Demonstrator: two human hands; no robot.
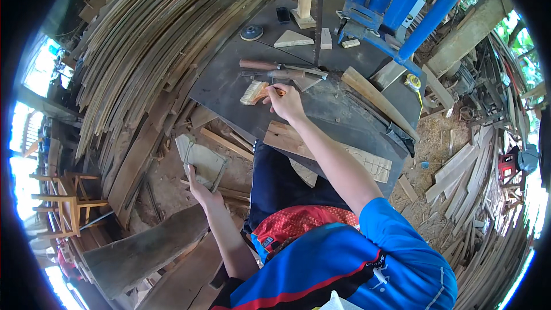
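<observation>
1. The brush (252,94) is hovering over or resting on the surface (221,87); I cannot tell whether its bristles are touching. It is lying nearer the left corner than the right edge, bristles pointing left.
2. The right hand (285,104) is clamping its fingers on the brush's handle. A loose grip could be letting the brush twist on a hard stroke.
3. Two handled tools (287,73) are lying just beyond the brush. A wide stroke could be knocking them, or bringing knuckles onto their metal ends.
4. The blade (318,17) is standing upright past them, toward the far edge. Whether it is running I cannot tell; if it is, a reach that far could be cutting the hand.
5. The right forearm is crossing above a board (290,138) along the near edge. A dropping elbow could be pushing it off.
6. The left hand (202,188) is holding a pale piece (204,163) outside the near edge, its fingers closing on the piece, partly hidden. With the eyes on the brush, that piece could be tilting and slipping to the floor (163,181).
</observation>
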